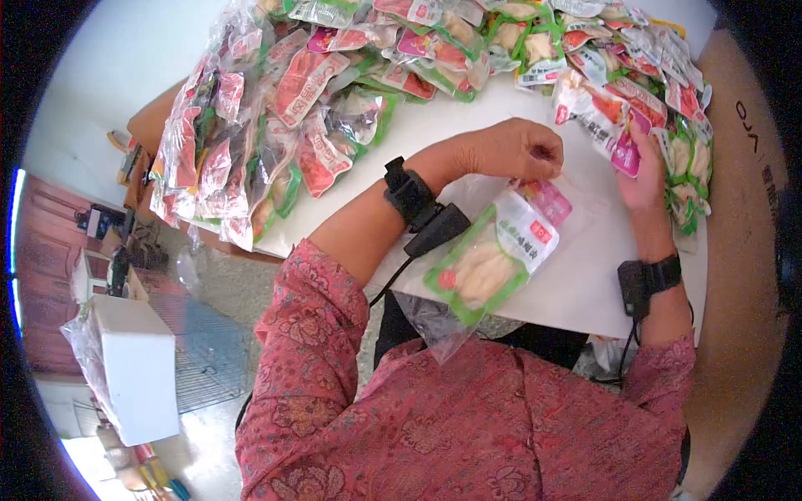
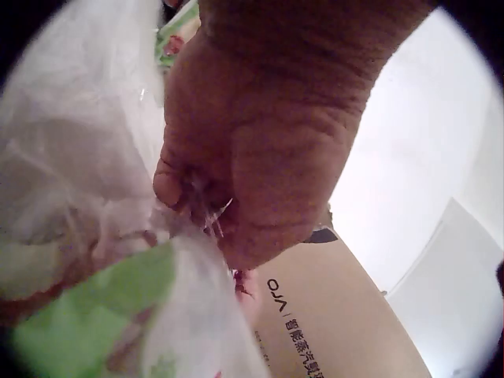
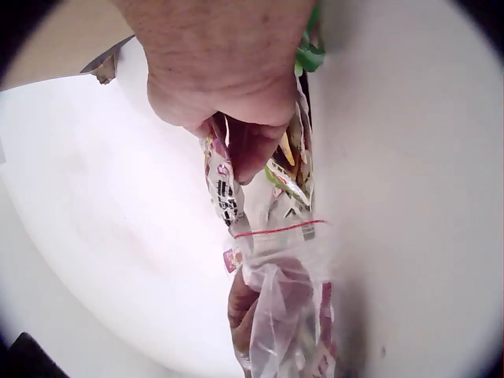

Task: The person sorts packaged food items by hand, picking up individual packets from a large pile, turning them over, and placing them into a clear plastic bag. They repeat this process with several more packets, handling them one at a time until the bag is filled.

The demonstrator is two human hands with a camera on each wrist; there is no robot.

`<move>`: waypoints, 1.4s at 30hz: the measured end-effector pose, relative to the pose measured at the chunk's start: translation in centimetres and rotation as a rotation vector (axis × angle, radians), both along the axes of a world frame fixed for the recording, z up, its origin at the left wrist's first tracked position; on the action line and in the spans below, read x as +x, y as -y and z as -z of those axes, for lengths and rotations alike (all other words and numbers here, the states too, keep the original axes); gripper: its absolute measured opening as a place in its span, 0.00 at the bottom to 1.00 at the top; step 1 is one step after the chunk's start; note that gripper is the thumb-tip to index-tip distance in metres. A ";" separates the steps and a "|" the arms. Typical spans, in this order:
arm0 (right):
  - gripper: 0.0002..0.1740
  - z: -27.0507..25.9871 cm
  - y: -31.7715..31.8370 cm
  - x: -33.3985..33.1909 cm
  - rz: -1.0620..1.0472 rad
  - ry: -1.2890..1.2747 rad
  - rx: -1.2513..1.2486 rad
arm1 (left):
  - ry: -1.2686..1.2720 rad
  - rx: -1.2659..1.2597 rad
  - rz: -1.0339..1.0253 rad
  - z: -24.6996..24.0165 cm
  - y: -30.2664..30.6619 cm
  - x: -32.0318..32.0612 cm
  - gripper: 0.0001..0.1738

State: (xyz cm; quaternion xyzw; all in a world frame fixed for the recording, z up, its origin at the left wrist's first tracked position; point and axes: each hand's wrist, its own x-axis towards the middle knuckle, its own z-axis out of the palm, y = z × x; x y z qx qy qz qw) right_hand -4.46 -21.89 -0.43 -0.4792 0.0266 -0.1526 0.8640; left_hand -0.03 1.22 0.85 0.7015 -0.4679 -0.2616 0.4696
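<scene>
A clear plastic bag (image 1: 447, 334) holds a green-edged packet (image 1: 493, 259) of pale food, with a pink and purple piece at its upper end. My left hand (image 1: 518, 150) pinches the bag's upper edge; in the left wrist view the curled fingers of this hand (image 2: 260, 134) grip clear plastic. Beside the bag's mouth, my right hand (image 1: 643, 175) holds a white and purple packet (image 1: 597, 117) between thumb and fingers. From the right wrist view, that packet (image 3: 222, 185) hangs from my right hand (image 3: 224, 79) above the bag's red strip (image 3: 279, 229).
Many red, white and green packets (image 1: 309, 88) are heaped along the left and far edges of the white table (image 1: 434, 125), and more (image 1: 685, 159) lie beyond my right hand. A cardboard box (image 1: 743, 225) stands at the right. A white box (image 1: 138, 359) is at the lower left.
</scene>
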 end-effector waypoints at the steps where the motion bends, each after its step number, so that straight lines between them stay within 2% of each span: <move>1: 0.09 -0.2 0.0 -0.1 0.001 0.028 -0.014 | -0.001 0.015 0.002 0.0 0.1 0.1 0.08; 3: 0.06 -0.3 0.3 -0.1 0.003 0.014 -0.020 | 0.323 -0.233 -0.006 -0.9 0.3 0.1 0.07; 5: 0.07 -0.2 0.9 -0.2 -0.090 -0.064 -0.073 | 0.271 -0.160 -0.077 -2.1 0.3 -0.6 0.05; 8: 0.08 -0.6 0.9 -0.2 -0.092 -0.111 -0.079 | 0.393 -0.117 -0.163 -3.5 0.3 -1.2 0.05; 10: 0.09 -0.6 0.8 -0.2 -0.090 -0.114 -0.117 | 0.801 -0.091 -0.161 -4.4 0.2 -1.2 0.05; 15: 0.12 -2.1 -0.9 -1.6 -0.168 -0.141 -0.212 | 0.920 -0.073 -0.174 -6.7 0.4 -2.0 0.06; 17: 0.15 -2.2 -1.4 -1.9 -0.310 -0.120 -0.214 | 0.980 -0.106 -0.180 -7.1 0.9 -2.3 0.06; 18: 0.18 -1.9 -1.0 -1.2 -0.499 -0.094 -0.295 | 0.991 -0.061 -0.181 -7.2 1.2 -2.4 0.07; 20: 0.19 -0.8 -0.9 -1.5 -0.582 -0.059 -0.239 | 1.000 -0.011 -0.180 -7.1 2.0 -2.6 0.08; 22: 0.20 -2.4 -1.2 -2.5 -0.816 -0.074 -0.224 | 0.922 -0.130 -0.136 -6.9 3.0 -2.5 0.06; 26: 0.19 -0.4 -1.3 -2.6 -0.818 -0.108 -0.061 | 0.852 -0.132 -0.081 -6.7 4.7 -2.6 0.07; 28: 0.21 0.7 -0.5 -2.1 -0.696 0.376 -1.276 | 0.907 -0.219 -0.038 -6.5 5.6 -2.4 0.07; 29: 0.21 1.4 -0.5 -1.9 -0.691 0.372 -1.273 | 0.905 -0.218 -0.031 -6.4 6.0 -2.3 0.07; 31: 0.22 2.5 -0.9 -1.6 -0.825 0.315 -1.104 | 0.829 -0.201 0.019 -6.7 6.8 -2.5 0.08; 35: 0.20 7.7 -1.8 0.4 -0.661 0.299 -1.038 | 0.841 -0.273 0.026 -6.7 8.6 -3.7 0.09; 36: 0.20 8.5 -1.8 0.9 -0.613 0.299 -1.018 | 0.817 -0.263 -0.029 -7.0 8.6 -4.2 0.08; 38: 0.19 7.1 -2.2 0.9 -0.545 0.294 -1.013 | 0.796 -0.271 -0.068 -6.7 8.8 -4.2 0.08; 40: 0.18 4.0 -3.4 -0.7 -0.747 0.033 -0.638 | 0.662 -0.344 -0.204 -5.6 8.9 -3.6 0.06; 41: 0.18 2.3 -2.9 -1.5 -0.730 0.032 -0.648 | 0.665 -0.357 -0.190 -5.2 8.6 -3.1 0.06; 42: 0.18 0.4 -2.5 -2.2 -0.676 0.104 -0.791 | 0.598 -0.268 -0.238 -5.0 8.1 -2.6 0.07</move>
